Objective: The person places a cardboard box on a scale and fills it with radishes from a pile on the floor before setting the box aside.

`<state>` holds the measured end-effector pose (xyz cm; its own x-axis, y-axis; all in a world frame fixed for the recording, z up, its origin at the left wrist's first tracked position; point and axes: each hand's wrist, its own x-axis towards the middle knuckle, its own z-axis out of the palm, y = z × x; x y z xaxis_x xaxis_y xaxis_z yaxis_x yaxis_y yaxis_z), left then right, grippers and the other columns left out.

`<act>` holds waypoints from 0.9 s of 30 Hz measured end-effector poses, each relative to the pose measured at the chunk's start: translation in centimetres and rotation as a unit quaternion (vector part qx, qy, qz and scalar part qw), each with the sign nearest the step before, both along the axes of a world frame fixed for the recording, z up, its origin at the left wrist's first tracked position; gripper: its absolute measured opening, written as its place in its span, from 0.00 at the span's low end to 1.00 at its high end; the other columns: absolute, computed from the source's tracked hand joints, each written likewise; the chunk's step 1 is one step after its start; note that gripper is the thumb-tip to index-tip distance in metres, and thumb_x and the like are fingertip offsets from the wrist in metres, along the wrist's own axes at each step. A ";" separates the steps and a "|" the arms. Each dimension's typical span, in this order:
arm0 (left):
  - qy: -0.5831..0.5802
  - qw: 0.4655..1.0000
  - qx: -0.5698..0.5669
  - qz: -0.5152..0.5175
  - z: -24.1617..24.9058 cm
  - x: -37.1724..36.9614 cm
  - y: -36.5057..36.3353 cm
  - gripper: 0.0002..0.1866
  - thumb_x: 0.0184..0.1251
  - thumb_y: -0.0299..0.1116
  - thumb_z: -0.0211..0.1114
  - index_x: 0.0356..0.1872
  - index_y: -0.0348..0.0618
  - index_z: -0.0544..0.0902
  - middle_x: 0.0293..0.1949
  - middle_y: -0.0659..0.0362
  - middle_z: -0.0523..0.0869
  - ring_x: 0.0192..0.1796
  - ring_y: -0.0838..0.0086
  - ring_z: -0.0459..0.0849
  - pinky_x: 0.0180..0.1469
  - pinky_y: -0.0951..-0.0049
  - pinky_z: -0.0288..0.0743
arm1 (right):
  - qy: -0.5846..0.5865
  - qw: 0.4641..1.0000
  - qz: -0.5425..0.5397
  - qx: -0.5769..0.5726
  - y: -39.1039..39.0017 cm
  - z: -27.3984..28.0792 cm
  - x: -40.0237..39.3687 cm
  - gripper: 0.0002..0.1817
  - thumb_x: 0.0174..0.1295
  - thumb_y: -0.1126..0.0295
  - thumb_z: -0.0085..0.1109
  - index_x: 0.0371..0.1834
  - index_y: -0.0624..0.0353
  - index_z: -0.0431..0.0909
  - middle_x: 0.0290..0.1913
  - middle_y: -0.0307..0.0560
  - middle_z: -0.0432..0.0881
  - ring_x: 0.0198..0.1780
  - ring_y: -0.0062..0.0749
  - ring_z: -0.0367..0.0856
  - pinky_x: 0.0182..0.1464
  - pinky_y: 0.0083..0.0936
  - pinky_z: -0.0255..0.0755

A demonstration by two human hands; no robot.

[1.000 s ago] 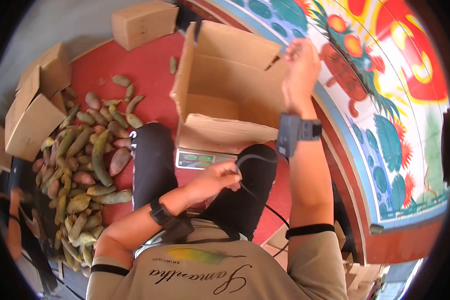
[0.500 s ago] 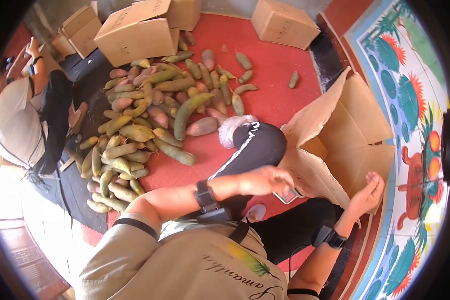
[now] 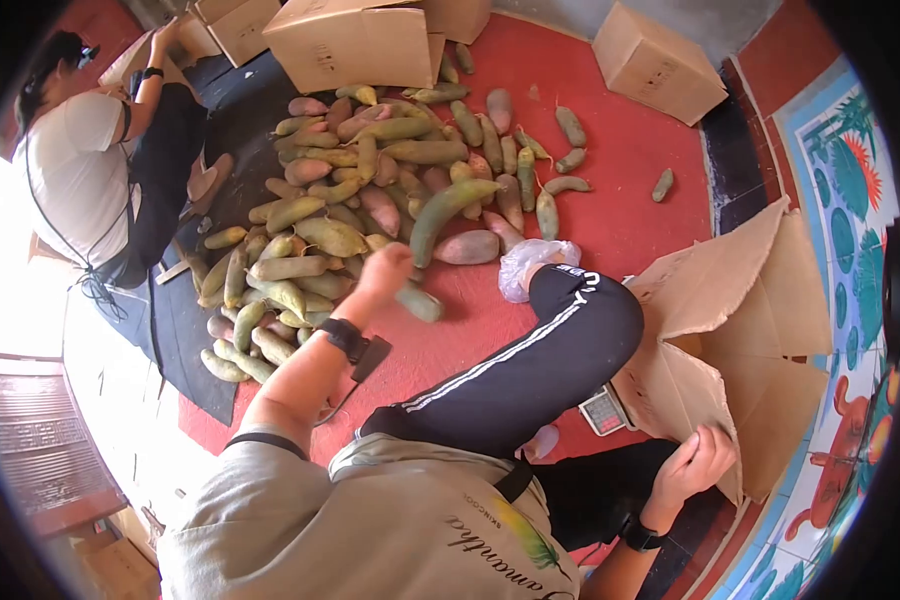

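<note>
My left hand (image 3: 382, 275) is over the right edge of a large heap of green and pinkish tubers (image 3: 330, 237). It is blurred, its fingers look curled, and a green tuber (image 3: 420, 304) lies right beside it. What it touches is unclear. My right hand (image 3: 698, 462) is at the near flap of an open cardboard box (image 3: 760, 385), palm up with loosely bent fingers and nothing visible in it. A long curved green tuber (image 3: 440, 218) lies on the heap's right side.
A co-worker (image 3: 90, 150) sits at the left beside a dark mat (image 3: 195, 350). Cardboard boxes (image 3: 355, 50) stand behind the heap, another box (image 3: 658, 65) at the back right. A small scale (image 3: 604, 411) is by my bent knee, and a tiled wall (image 3: 855, 300) runs along the right.
My left hand has moved from near the open box leftward to the heap. The view has shifted, so the heap and boxes appear further right. My right hand remains by the box flap.
</note>
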<state>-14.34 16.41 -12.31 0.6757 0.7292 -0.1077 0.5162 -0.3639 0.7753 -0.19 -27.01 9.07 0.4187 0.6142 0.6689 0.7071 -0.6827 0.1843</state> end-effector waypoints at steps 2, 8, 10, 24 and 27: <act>0.036 0.993 0.071 0.083 -3.3 -3.8 3.5 0.13 0.52 0.33 0.60 0.38 0.40 0.79 0.34 0.48 0.82 0.39 0.58 0.81 0.45 0.65 0.74 | 0.075 0.995 0.005 0.060 -1.0 -1.7 -0.2 0.05 0.59 0.78 0.47 0.36 0.66 0.73 0.34 0.52 0.74 0.35 0.46 0.72 0.41 0.37 0.68; 0.313 0.891 0.231 0.236 -3.3 -13.0 10.8 0.31 0.48 0.29 0.56 0.60 0.49 0.66 0.65 0.56 0.62 0.68 0.60 0.55 0.64 0.56 0.54 | 0.180 0.978 -0.071 0.075 -3.8 -5.6 0.3 0.04 0.60 0.78 0.47 0.33 0.67 0.72 0.33 0.53 0.73 0.35 0.46 0.73 0.40 0.35 0.68; 0.396 0.866 0.175 0.251 -1.8 -14.4 11.4 0.34 0.50 0.27 0.55 0.64 0.51 0.60 0.66 0.60 0.59 0.71 0.63 0.49 0.66 0.51 0.49 | 0.208 0.968 -0.122 0.075 -5.3 -7.2 0.7 0.05 0.60 0.77 0.47 0.34 0.68 0.72 0.32 0.54 0.73 0.35 0.46 0.73 0.40 0.34 0.68; 0.485 0.852 0.165 0.107 -4.4 -16.8 10.0 0.24 0.56 0.31 0.57 0.54 0.45 0.60 0.46 0.50 0.75 0.52 0.59 0.76 0.51 0.61 0.69 | 0.203 0.963 -0.122 0.125 -4.8 -7.9 1.2 0.03 0.59 0.77 0.49 0.32 0.66 0.72 0.29 0.53 0.72 0.32 0.47 0.73 0.36 0.34 0.68; 0.427 0.891 0.096 0.118 -6.2 -17.0 8.5 0.29 0.52 0.39 0.63 0.52 0.42 0.61 0.38 0.48 0.79 0.46 0.57 0.79 0.45 0.60 0.72 | 0.203 0.963 -0.124 0.129 -4.8 -8.1 1.2 0.03 0.58 0.78 0.50 0.31 0.66 0.72 0.29 0.53 0.72 0.31 0.47 0.73 0.35 0.34 0.68</act>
<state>-31.34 24.89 -18.52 0.2330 0.9004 -0.3674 0.9680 -0.2511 -0.0014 1.03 -31.81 0.99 0.7904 0.2972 0.5357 0.4947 -0.8254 -0.2720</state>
